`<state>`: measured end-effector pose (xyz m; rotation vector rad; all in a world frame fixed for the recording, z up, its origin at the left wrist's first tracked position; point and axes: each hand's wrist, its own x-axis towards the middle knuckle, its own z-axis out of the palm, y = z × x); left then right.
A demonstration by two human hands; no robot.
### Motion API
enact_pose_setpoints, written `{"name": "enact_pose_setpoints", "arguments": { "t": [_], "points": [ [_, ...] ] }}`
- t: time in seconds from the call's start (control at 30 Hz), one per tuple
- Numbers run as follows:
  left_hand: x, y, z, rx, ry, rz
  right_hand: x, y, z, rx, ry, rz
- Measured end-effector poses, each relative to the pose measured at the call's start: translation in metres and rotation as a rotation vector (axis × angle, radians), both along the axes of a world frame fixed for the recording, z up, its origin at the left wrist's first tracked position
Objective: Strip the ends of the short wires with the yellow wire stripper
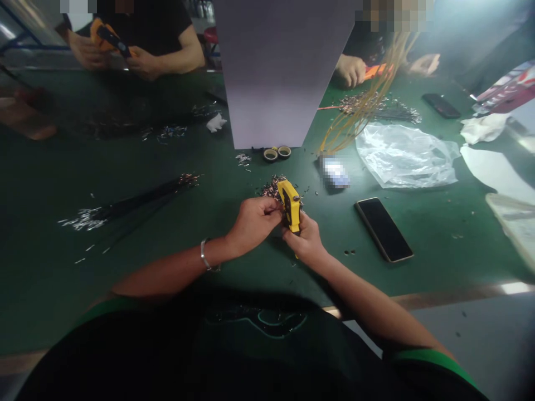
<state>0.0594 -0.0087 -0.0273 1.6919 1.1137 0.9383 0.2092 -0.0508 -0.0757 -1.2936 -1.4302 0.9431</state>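
Note:
My right hand [308,240] is wrapped round the handles of a yellow wire stripper [292,207], held upright with its head pointing away from me. Close against the tool's left side, my left hand [258,221] is closed in a pinch. Whatever those fingers hold is too small and too hidden to make out. Just beyond the tool lies a heap of short wire clippings [271,188], coppery and black. To the left, a bundle of black wires [134,201] with bare, shiny ends rests on the green table [234,295].
A tall pale panel [278,72] stands ahead, two tape rolls [271,155] at its foot. On the right are a phone [384,229], a clear plastic bag [407,156] and yellowish wires [376,92]. Across the table, one person holds an orange tool [104,36]; another's hand [351,69] grips an orange one.

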Motion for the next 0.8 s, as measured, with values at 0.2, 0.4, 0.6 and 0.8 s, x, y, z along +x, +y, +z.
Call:
{"name": "enact_pose_setpoints", "arguments": {
  "t": [0.2, 0.4, 0.6, 0.8],
  "points": [
    [-0.003, 0.006, 0.0, -0.046, 0.001, -0.014, -0.002, 0.001, -0.001, 0.018, -0.063, -0.03],
    [-0.005, 0.013, 0.006, -0.091, -0.024, -0.019, -0.003, 0.005, -0.007, 0.003, -0.106, -0.038],
    [-0.007, 0.021, 0.003, -0.127, -0.058, -0.043, -0.004, 0.009, -0.011, 0.016, -0.144, -0.06],
    [-0.01, 0.03, -0.002, -0.179, -0.052, -0.038, -0.002, 0.012, -0.015, -0.006, -0.089, -0.085]
  ]
}}
